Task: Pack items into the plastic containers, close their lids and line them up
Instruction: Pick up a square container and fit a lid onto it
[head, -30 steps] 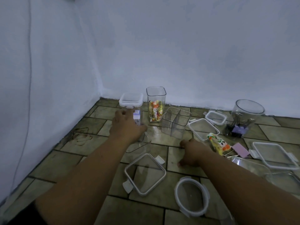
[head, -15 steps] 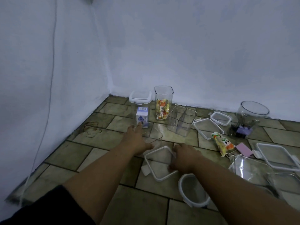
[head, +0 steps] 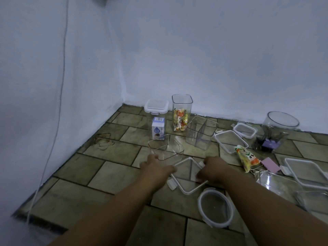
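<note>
Clear plastic was everywhere on the tiled floor (head: 113,176) in the head view, in a corner between 2 pale walls. Both bare forearms reached forward. The left hand (head: 156,168) sat at the left edge of a square lid (head: 189,176) with white clip tabs, its fingers curled onto the rim; the right hand (head: 213,168) gripped the lid's right side, fingers bent over the frame. So the lid was pinched between the 2 hands, tilted a little off the floor on its far side. Just beyond the left hand stood a low, clear square container (head: 166,148), open and apparently empty, its near rim touching the knuckles.

Farther back, near the wall, a tall container with a white lid (head: 156,107) snapped on held a small blue-and-white carton (head: 158,127). Beside it stood a taller open container (head: 182,110) holding colourful sweets, and to its right a divided clear container (head: 201,133), tilted. A rectangular lid (head: 230,141) and a smaller lid (head: 245,129) lay to the right, near a round tub (head: 280,124) with dark and purple items at the bottom. A snack packet (head: 246,158) and a pink card (head: 270,165) lay on the floor nearby. A round lid (head: 215,207) lay close under the right forearm, with more clear tubs and a large lid (head: 307,173) at the right edge.
</note>
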